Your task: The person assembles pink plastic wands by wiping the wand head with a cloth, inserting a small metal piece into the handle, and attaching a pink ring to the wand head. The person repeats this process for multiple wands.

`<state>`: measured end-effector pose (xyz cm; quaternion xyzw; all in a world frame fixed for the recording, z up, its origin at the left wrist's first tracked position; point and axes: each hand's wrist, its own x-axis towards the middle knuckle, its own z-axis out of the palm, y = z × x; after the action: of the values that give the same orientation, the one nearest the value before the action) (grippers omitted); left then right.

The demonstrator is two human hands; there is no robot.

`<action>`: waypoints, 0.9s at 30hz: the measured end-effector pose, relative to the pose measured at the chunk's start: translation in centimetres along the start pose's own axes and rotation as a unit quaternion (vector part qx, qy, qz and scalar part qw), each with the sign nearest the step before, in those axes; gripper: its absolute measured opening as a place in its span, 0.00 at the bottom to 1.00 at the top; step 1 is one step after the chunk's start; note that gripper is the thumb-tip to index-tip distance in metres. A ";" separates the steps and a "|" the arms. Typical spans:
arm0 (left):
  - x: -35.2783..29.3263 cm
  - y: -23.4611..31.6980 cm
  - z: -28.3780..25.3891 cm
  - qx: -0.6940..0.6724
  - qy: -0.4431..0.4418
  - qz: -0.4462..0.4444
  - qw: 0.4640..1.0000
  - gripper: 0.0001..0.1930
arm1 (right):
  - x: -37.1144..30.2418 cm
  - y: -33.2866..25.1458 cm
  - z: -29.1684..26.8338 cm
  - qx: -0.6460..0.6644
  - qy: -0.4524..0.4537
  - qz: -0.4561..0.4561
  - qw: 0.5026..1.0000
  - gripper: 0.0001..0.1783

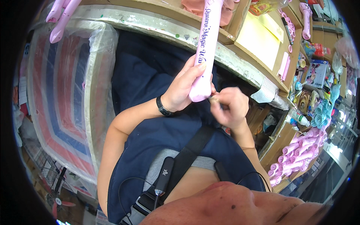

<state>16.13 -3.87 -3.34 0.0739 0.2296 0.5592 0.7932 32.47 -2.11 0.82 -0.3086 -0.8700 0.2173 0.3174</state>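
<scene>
My left hand [180, 85] is wrapped round a long pink plastic toy wand [207, 41] with dark printing down its side. The wand stands slantwise before my chest, its rounded end low and its upper part running past the top of the picture. Close beside that rounded end is my right hand [231, 106], its thumb and fingers pinched together and slightly blurred. A small dark bit shows between those fingertips and the wand; what it is, I cannot make out.
A workbench edge [150, 33] crosses in front of me. On it sit cardboard trays, yellow paper [258, 37] and more pink parts [306, 20]. A plastic-wrapped striped bag [60, 97] stands at left. Many pink handles [300, 152] are piled at right, near light-blue pieces [325, 108].
</scene>
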 end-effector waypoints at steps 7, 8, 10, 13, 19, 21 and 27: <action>-0.2 0.2 0.0 -0.003 -0.001 -0.003 1.000 0.15 | 0.1 -0.1 0.2 0.004 0.016 0.043 0.999 0.12; -0.1 0.2 0.0 0.001 0.000 -0.002 1.000 0.15 | 0.2 -0.1 0.2 -0.039 0.044 0.057 0.997 0.12; -0.1 0.1 0.0 0.002 0.001 0.001 1.000 0.15 | 0.3 -0.1 0.2 0.000 0.059 -0.010 0.998 0.12; -0.1 0.1 0.0 0.004 0.002 0.000 1.000 0.15 | 0.6 -0.2 0.3 -0.006 0.028 0.022 0.999 0.12; 0.0 0.0 -0.5 -0.002 -0.013 0.002 1.000 0.15 | -0.2 0.9 0.5 0.023 0.003 0.017 1.000 0.09; 0.2 -0.2 -0.7 0.007 -0.011 0.019 1.000 0.16 | -0.6 3.2 0.5 -0.057 0.139 0.078 0.986 0.08; 0.1 -0.1 -1.9 0.017 -0.016 -0.002 1.000 0.17 | -1.4 11.2 0.2 -0.435 0.124 0.032 0.892 0.15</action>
<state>15.34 -4.10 -5.07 0.0963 0.2266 0.5524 0.7964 37.63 4.88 -6.36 -0.4681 -0.8208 -0.2122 0.2494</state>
